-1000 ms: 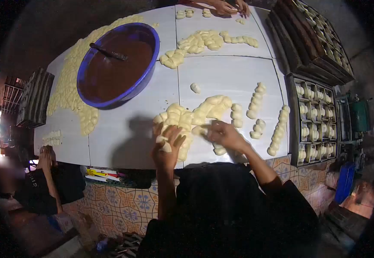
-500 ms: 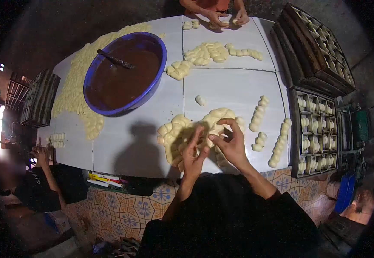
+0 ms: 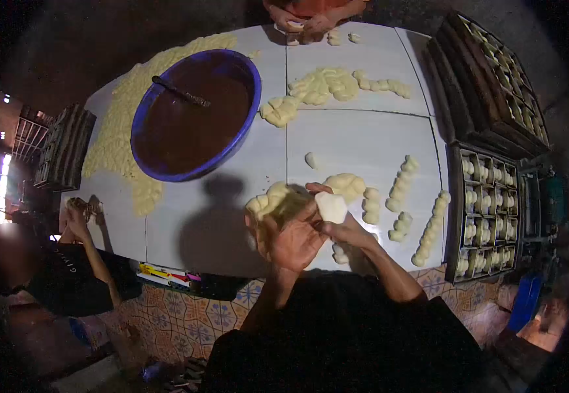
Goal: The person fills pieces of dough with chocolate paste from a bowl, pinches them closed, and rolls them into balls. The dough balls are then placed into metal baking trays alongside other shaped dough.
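**benchwatcher:** What's on your feed right now, left to right?

**rig_op:** From the head cam I've got a co-worker's hand (image 3: 77,217) at the near left corner of the table (image 3: 363,137), with a dark crate stack (image 3: 62,147) standing just off the left edge. A long spread of dough bits (image 3: 115,134) runs along that left edge. Right beside it sits the blue basin (image 3: 186,175) full of brown filling, with a spoon (image 3: 180,92) lying in it.

**benchwatcher:** And the wearer's hands?

**rig_op:** They're in the middle, at the near edge. The left hand (image 3: 292,241) and right hand (image 3: 348,230) are up off the table, and both grips are closed on one dough piece (image 3: 330,206). The left fingers curl round it and the right fingertips pinch its side. I see it held in the air, just over the dough heap (image 3: 273,198) by the near edge.

**benchwatcher:** Anything further right?

**rig_op:** Yeah, there are short rows of dough rolls (image 3: 402,187), then a longer row (image 3: 432,226) near the right edge. A compartment tray (image 3: 453,216) butts against that edge, with dough in its slots. More dark trays (image 3: 494,78) are stacked by the far right corner. At the far edge another person's hands (image 3: 301,25) are on some dough.
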The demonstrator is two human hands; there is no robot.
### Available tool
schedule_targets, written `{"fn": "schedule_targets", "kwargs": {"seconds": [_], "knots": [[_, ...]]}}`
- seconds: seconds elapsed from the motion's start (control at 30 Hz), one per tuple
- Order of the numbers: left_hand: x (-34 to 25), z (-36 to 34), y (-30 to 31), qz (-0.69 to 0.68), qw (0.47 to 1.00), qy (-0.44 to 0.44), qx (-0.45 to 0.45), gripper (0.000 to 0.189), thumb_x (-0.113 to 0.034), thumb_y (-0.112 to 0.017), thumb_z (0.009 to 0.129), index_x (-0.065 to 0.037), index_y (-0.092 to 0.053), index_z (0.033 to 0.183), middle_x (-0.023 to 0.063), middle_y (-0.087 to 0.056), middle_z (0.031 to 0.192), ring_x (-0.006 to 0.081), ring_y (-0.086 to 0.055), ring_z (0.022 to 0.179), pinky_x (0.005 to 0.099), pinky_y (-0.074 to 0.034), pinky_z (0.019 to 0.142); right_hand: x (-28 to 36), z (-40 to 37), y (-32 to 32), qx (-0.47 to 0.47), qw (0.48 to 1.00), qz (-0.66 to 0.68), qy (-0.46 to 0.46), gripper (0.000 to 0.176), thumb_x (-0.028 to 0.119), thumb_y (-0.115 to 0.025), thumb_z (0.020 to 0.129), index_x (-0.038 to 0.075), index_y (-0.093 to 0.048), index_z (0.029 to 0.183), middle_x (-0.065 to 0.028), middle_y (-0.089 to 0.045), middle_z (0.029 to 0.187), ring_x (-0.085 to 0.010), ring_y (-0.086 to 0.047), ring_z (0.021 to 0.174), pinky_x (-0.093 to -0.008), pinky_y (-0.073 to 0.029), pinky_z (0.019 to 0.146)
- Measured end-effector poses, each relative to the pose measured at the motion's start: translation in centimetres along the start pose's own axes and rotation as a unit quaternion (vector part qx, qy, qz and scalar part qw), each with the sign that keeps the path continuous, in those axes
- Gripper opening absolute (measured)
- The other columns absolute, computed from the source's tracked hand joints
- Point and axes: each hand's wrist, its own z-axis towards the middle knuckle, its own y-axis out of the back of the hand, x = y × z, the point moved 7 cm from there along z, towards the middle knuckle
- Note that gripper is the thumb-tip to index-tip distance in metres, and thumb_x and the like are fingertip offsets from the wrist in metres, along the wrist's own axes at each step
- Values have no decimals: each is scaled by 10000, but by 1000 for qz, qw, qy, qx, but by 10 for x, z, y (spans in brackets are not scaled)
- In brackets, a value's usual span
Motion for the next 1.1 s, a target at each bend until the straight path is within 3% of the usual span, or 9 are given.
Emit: {"fn": "schedule_targets", "kwargs": {"seconds": [0.1,0.17,0.2,0.23,0.27,0.5,0.63,0.77,1.1], "knots": [[-62,40,0,137,984,-10,112,1287,-881,-479,598,88,-217,1402,253,-383,1380,322,-441,1235,433,-355,1037,-27,-4,9,32,998,48,-29,1127,550,-713,731,133,13,1485,-166,-176,1468,-317,-331,1306,-435,-392,985],[-153,82,22,358,917,-175,-12,811,-657,-366,892,73,-511,1215,163,-632,1060,255,-609,945,404,-471,873,-5,2,3,5,999,32,1,1087,573,-689,744,186,4,1487,-178,-112,1501,-374,-267,1340,-486,-384,997],[-208,94,45,500,791,-228,-271,613,-516,-330,977,16,-634,973,58,-647,788,196,-591,695,383,-477,699,-5,3,2,-7,998,61,-4,1055,536,-689,763,189,-4,1487,-172,-119,1503,-354,-283,1326,-482,-381,1003],[-241,108,21,702,591,-345,-198,569,-516,-348,974,-47,-618,797,3,-571,645,142,-504,550,326,-415,558,-6,1,1,-19,996,90,-9,1025,499,-690,782,191,-12,1487,-166,-126,1504,-334,-299,1313,-479,-377,1009],[-262,124,40,791,477,-257,-283,647,-581,-314,954,-32,-565,721,27,-534,620,126,-489,540,295,-391,544,-15,0,5,-20,997,71,3,976,443,-682,808,198,-24,1486,-156,-136,1506,-316,-326,1283,-473,-377,1011],[-253,126,51,882,343,-62,-317,716,-601,-223,951,-1,-606,874,98,-526,631,220,-533,579,397,-448,628,-47,0,25,-76,996,35,8,742,177,-601,897,156,-138,1477,-123,-317,1431,-230,-449,1178,-376,-448,950],[-177,79,44,716,610,-182,-286,729,-607,-244,947,11,-529,1208,218,-617,994,296,-586,999,408,-440,899,-42,5,22,-157,979,116,-61,583,130,-547,928,50,-259,1428,-115,-504,1249,-221,-558,1065,-326,-495,886],[-58,43,42,192,957,82,-204,688,-527,-253,977,66,-433,1276,169,-560,1161,262,-522,1125,419,-428,937,-88,10,18,-164,853,472,-153,255,102,-531,934,-26,-524,1155,-100,-583,960,-163,-608,810,-224,-518,678],[-22,-12,35,531,822,1,-205,485,19,-540,891,38,-405,1356,112,-616,1073,157,-612,921,275,-513,792,9,-20,2,-146,896,-396,138,294,34,-661,770,18,-638,1063,-104,-553,1086,-232,-548,1015,-339,-464,834]]}}
